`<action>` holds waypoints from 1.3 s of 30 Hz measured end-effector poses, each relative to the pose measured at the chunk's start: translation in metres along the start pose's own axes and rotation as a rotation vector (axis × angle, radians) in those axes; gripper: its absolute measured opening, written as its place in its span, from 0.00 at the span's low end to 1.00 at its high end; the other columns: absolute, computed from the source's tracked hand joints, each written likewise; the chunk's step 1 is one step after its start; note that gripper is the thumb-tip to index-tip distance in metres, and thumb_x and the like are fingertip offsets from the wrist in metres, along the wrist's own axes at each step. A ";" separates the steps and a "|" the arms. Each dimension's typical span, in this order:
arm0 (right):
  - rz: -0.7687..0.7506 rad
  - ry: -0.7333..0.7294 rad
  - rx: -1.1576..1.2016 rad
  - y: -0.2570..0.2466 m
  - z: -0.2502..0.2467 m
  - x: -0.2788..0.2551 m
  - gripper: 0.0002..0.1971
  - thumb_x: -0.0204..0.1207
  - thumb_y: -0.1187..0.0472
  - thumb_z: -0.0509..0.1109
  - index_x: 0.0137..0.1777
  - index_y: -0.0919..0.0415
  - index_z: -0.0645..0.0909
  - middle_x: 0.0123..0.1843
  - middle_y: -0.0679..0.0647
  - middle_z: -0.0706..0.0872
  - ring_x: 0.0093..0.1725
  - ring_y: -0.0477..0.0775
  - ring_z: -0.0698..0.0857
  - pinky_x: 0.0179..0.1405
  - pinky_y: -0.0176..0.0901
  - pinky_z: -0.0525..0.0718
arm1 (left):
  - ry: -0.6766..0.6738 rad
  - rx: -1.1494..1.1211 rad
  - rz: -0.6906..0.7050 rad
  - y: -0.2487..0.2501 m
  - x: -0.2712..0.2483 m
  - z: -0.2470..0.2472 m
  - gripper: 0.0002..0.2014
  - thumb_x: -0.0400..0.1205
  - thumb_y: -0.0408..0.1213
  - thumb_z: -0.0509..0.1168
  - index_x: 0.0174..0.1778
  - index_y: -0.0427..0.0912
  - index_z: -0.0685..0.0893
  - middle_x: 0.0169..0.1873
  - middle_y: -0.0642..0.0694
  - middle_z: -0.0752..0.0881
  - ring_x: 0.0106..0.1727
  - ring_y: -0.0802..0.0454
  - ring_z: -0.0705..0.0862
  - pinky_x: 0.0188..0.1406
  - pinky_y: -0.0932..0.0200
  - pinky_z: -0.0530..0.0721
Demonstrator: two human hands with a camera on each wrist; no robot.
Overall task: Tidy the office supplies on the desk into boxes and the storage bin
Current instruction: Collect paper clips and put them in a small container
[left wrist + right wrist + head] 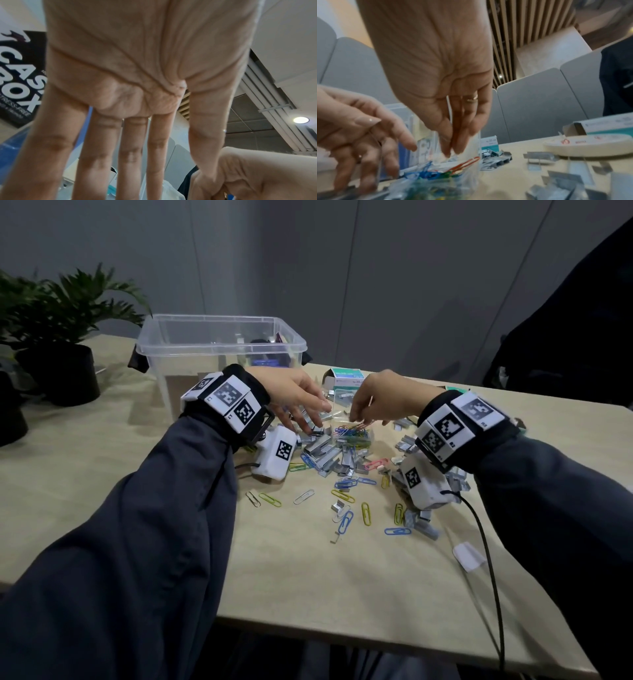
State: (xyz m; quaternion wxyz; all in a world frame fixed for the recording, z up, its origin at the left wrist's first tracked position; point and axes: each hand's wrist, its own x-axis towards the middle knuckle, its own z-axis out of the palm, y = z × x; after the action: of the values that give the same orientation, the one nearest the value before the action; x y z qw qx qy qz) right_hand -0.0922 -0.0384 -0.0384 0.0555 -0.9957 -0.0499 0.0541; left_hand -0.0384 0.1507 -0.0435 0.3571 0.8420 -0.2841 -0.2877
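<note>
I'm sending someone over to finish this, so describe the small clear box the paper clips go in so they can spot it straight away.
Start at the large clear storage bin at the back of the desk. Just in front of it to the right, between the left hand and right hand, stands the small clear box. It alone holds coloured paper clips; around it lie grey staple strips.

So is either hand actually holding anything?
Left hand steadies the clear box with straight fingers; right hand bunches fingertips above its paper clips; a pinch cannot be told.
</note>
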 end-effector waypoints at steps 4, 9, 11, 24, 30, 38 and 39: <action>0.026 -0.021 -0.179 0.002 0.004 0.000 0.09 0.73 0.62 0.77 0.53 0.56 0.91 0.48 0.54 0.91 0.47 0.57 0.90 0.45 0.46 0.89 | -0.014 0.013 -0.008 0.002 0.000 0.003 0.18 0.84 0.41 0.65 0.66 0.34 0.80 0.56 0.38 0.89 0.52 0.40 0.89 0.42 0.53 0.89; -0.010 -0.024 -0.036 0.000 0.003 -0.001 0.08 0.75 0.66 0.76 0.53 0.59 0.90 0.48 0.55 0.91 0.41 0.51 0.87 0.28 0.32 0.81 | 0.012 0.086 0.015 0.007 0.002 0.009 0.17 0.85 0.41 0.65 0.64 0.34 0.83 0.59 0.42 0.87 0.56 0.42 0.88 0.45 0.52 0.89; 0.025 -0.012 -0.026 0.000 0.003 0.001 0.09 0.78 0.68 0.73 0.55 0.61 0.90 0.47 0.56 0.91 0.44 0.54 0.90 0.28 0.31 0.83 | 0.039 0.143 0.028 0.009 0.002 0.010 0.16 0.85 0.41 0.64 0.65 0.36 0.83 0.58 0.45 0.86 0.57 0.49 0.85 0.49 0.52 0.89; 0.052 -0.288 0.048 0.006 -0.019 -0.044 0.09 0.71 0.63 0.81 0.50 0.62 0.90 0.40 0.52 0.93 0.34 0.42 0.90 0.37 0.36 0.89 | -0.034 0.525 0.094 0.027 -0.013 0.033 0.11 0.85 0.40 0.65 0.47 0.37 0.88 0.40 0.44 0.91 0.39 0.53 0.88 0.46 0.55 0.87; 0.103 -0.303 -0.106 0.003 -0.001 -0.046 0.22 0.63 0.49 0.85 0.56 0.52 0.86 0.52 0.51 0.90 0.42 0.51 0.89 0.36 0.38 0.85 | -0.193 0.736 0.068 0.036 -0.038 0.061 0.23 0.62 0.59 0.80 0.39 0.43 0.91 0.33 0.51 0.91 0.34 0.57 0.87 0.36 0.58 0.86; 0.069 -0.288 -0.127 -0.004 0.016 -0.041 0.12 0.76 0.55 0.77 0.53 0.62 0.87 0.43 0.52 0.90 0.27 0.38 0.83 0.23 0.29 0.77 | -0.189 0.944 0.072 0.045 -0.040 0.090 0.23 0.61 0.58 0.81 0.28 0.43 0.83 0.26 0.50 0.85 0.34 0.48 0.85 0.29 0.59 0.80; 0.058 -0.279 -0.124 -0.004 0.019 -0.040 0.10 0.76 0.58 0.76 0.52 0.63 0.88 0.41 0.52 0.90 0.29 0.40 0.84 0.23 0.30 0.78 | -0.179 0.950 0.087 0.045 -0.039 0.091 0.20 0.65 0.53 0.81 0.26 0.43 0.82 0.24 0.50 0.83 0.31 0.49 0.82 0.27 0.61 0.76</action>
State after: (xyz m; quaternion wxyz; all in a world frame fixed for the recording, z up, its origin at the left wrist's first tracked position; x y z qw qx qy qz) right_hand -0.1345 -0.0368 -0.0522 -0.0152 -0.9811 -0.0316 0.1901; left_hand -0.1394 0.1107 -0.0508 -0.0808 0.8712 -0.4484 -0.1826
